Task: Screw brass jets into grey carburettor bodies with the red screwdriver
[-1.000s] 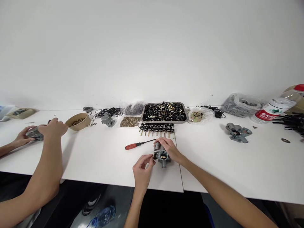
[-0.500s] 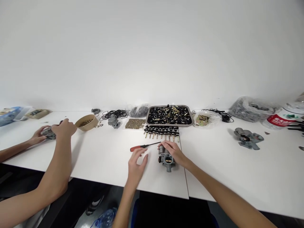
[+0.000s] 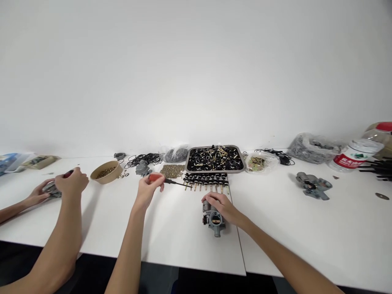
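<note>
My left hand (image 3: 148,188) is closed round the red handle of a screwdriver (image 3: 170,181), whose dark shaft points right, in front of a row of black-topped brass parts (image 3: 206,179). Lower and to the right, a grey metal carburetor (image 3: 215,220) rests on the white table (image 3: 171,232). The fingers of my right hand (image 3: 221,204) are wrapped over its upper cylindrical end. Its round opening shows a brass-coloured piece inside.
Behind the row lies a metal tray (image 3: 216,171) of black and brass parts. A tan bowl (image 3: 106,172) stands left, near another person's hands (image 3: 72,183). Another carburetor (image 3: 312,185), a plastic bag (image 3: 314,148) and a bottle (image 3: 352,157) are right.
My left hand has taken hold of the screwdriver and lifted it up and to the left off the table. My right hand stays on the carburetor. The view has shifted slightly.
</note>
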The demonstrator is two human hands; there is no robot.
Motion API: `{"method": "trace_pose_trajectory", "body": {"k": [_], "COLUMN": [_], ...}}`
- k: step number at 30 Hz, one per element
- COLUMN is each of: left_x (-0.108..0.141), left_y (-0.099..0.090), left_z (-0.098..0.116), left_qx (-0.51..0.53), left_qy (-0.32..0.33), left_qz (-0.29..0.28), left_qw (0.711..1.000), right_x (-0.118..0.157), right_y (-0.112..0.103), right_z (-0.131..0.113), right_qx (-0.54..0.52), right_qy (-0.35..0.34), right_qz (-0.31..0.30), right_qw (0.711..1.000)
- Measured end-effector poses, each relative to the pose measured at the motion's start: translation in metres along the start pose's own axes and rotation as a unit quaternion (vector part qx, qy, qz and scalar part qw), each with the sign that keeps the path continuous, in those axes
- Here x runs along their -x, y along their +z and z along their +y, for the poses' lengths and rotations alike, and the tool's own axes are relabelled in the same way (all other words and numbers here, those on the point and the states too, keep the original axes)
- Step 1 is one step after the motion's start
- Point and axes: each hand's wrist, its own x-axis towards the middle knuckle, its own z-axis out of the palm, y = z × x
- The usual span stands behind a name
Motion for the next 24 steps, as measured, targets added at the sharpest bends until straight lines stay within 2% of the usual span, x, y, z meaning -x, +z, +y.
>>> {"method": "trace_pose_trajectory", "body": {"k": [3,6,9,12,16,20,24], "left_x": [-0.034,-0.057,-0.066,-0.064,-0.061,-0.062,-0.062], "left_y": [0.008,0.015,0.015,0.007,-0.007,-0.012,-0.014], "left_z": [0.004,-0.014,-0.04,-0.056,-0.06,-0.063,-0.064], "left_qx": [0.154,0.228,0.273,0.306,0.326,0.34,0.358], "left_qy": [-0.002,-0.014,-0.035,-0.052,-0.057,-0.066,-0.064], "left_qz": [0.058,0.088,0.109,0.128,0.155,0.168,0.174], "left_qw": [0.986,0.969,0.955,0.942,0.931,0.923,0.915], "right_x": [-0.007,-0.015,-0.023,-0.04,-0.076,-0.108,-0.119], "right_y": [-0.024,-0.066,-0.111,-0.14,-0.146,-0.139,-0.147], "right_z": [-0.01,-0.026,-0.046,-0.064,-0.065,-0.039,-0.012], "right_qx": [0.028,0.096,0.202,0.261,0.302,0.342,0.389], "right_qy": [-0.012,0.007,0.005,-0.01,-0.052,-0.079,-0.09], "right_qz": [0.031,0.071,0.083,0.113,0.154,0.162,0.186], "right_qw": [0.999,0.993,0.976,0.959,0.939,0.922,0.898]}}
